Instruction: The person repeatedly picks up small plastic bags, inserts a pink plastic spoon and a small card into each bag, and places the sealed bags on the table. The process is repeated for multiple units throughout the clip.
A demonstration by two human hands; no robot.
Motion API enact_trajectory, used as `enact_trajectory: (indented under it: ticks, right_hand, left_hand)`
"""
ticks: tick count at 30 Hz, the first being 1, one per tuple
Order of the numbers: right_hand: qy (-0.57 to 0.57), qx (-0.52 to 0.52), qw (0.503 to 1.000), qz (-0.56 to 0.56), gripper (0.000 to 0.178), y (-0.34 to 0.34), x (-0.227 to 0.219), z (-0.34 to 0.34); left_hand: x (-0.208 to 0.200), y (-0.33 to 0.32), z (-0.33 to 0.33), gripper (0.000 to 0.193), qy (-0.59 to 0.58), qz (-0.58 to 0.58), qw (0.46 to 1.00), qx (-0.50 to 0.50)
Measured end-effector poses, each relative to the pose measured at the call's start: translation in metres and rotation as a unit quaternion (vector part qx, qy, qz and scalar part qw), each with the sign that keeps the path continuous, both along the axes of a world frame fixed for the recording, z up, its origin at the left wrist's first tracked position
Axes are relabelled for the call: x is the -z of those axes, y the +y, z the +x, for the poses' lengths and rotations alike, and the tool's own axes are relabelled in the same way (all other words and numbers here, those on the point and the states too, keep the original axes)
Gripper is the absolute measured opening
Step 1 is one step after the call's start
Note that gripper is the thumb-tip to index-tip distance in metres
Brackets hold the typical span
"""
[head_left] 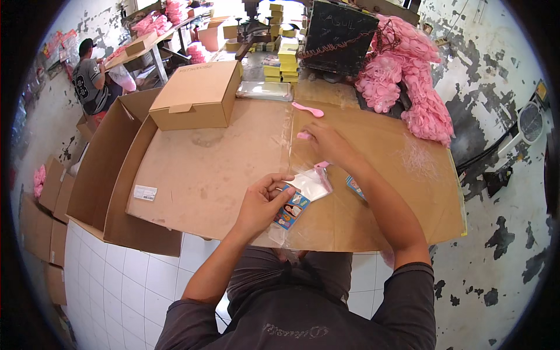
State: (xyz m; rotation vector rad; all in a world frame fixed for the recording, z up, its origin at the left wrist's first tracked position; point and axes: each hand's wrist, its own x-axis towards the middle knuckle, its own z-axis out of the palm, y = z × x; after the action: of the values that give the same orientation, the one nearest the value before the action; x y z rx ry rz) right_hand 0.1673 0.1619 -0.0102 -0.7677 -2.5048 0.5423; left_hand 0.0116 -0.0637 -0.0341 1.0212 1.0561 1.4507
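Note:
Pinched between thumb and fingers of my left hand (258, 203) is a blue printed card (293, 211), tilted above the near middle of the table. My right hand (326, 142), farther forward, is closed on a pink plastic piece (304, 135), probably a spoon; its rest is hidden by the fingers. Just beyond lies a whole pink spoon (308, 109). Clear plastic bags (312, 185) lie flat beside the card, with the tip of another pink piece (322, 165) at their far edge. More blue printed cards (354, 185) show partly beneath my right forearm.
Cardboard covers the table (198, 169). A closed carton (195, 96) sits far left, beside a large open carton (116, 169). Pink spoons are heaped (417, 76) at the far right by a black box (338, 38). Yellow-edged stacks (286, 58) stand behind. Another person (90, 79) works far left.

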Motion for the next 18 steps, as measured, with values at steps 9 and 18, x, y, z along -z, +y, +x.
enact_trajectory:
  ticks: [9, 18]
  right_hand:
    - [0.266, -0.052, 0.897, -0.35, 0.044, -0.092, -0.07, 0.026]
    - [0.336, -0.053, 0.859, -0.382, 0.038, -0.118, -0.045, 0.02]
  left_hand:
    - [-0.007, -0.003, 0.003, 0.035, -0.02, 0.01, 1.0, -0.011]
    - [-0.013, -0.005, 0.006, 0.03, -0.014, -0.027, 0.999, 0.012]
